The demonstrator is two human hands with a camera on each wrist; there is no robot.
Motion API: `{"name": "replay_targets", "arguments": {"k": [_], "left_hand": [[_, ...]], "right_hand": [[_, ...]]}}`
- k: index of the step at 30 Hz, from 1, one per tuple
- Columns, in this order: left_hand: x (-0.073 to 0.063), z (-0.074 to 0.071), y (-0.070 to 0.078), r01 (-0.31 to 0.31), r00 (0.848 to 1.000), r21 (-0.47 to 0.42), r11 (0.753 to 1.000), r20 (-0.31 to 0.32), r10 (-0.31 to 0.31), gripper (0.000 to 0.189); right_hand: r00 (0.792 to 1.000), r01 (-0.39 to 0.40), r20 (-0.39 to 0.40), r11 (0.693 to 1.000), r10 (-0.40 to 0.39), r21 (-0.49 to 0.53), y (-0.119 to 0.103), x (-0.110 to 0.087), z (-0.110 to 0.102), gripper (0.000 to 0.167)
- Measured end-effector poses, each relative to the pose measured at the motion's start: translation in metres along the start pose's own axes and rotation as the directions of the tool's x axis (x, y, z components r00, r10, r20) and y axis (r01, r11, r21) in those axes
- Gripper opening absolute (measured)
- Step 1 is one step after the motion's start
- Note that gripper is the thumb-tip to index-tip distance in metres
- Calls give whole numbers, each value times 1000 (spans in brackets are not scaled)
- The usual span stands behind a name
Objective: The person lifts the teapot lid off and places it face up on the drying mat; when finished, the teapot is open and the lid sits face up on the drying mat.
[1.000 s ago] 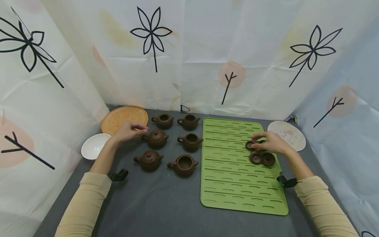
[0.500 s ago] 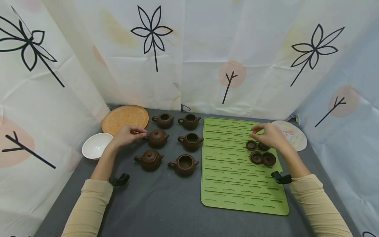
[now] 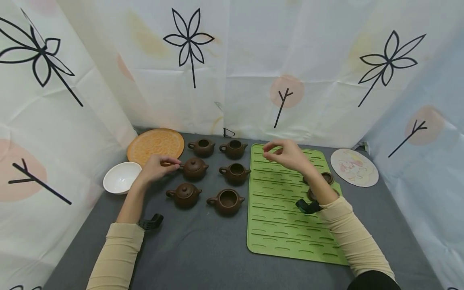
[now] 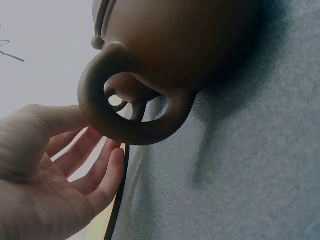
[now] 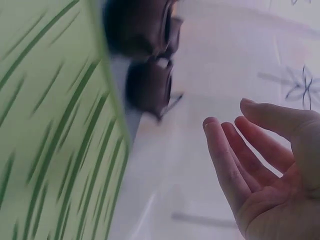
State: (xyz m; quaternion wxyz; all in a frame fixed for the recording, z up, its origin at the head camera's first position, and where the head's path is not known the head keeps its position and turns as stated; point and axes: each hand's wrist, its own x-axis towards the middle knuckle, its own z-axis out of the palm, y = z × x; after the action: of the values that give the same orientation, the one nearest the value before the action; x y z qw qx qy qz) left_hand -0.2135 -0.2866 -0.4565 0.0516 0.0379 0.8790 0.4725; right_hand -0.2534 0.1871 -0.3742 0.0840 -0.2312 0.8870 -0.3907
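My left hand [image 3: 156, 168] is at the handle of a lidded brown clay teapot [image 3: 195, 169], the middle one of the left column. Up close in the left wrist view, thumb and fingertips meet the looped handle [image 4: 150, 132], their tips partly hidden behind it, while the other fingers curl loosely below. My right hand [image 3: 288, 155] hangs over the far left part of the green ribbed mat [image 3: 290, 237], its fingers gently bent and holding nothing. Several small brown teapot lids [image 3: 328, 177] lie on the mat, partly covered by the right forearm.
Around the held pot stand another lidded teapot [image 3: 185, 195] and several lidless ones, such as the front right teapot [image 3: 220, 206]. A white bowl [image 3: 119, 181] and an orange round placemat [image 3: 154, 143] lie left. A pale printed round mat [image 3: 354, 167] is at right.
My right hand has left the lids and swung left across the mat towards the teapots. My left hand has come down from above the middle teapot's handle and taken hold of it.
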Motion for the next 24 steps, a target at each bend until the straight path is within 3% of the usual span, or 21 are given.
{"name": "replay_targets", "arguments": {"k": [12,18,24], "left_hand": [[-4,5,-3,19,1000,-52,998,-13,-20,34],[-5,7,-1,35,999,-58,998,-17,-36,34],[-5,7,-2,29,999,-37,999,-35,-30,34]], "right_hand": [[977,155,118,973,-177,170,-51,61,59,26],[955,170,202,958,-218,230,-64,91,87,25],[934,130,293,960,-201,246,-74,116,114,29]]}}
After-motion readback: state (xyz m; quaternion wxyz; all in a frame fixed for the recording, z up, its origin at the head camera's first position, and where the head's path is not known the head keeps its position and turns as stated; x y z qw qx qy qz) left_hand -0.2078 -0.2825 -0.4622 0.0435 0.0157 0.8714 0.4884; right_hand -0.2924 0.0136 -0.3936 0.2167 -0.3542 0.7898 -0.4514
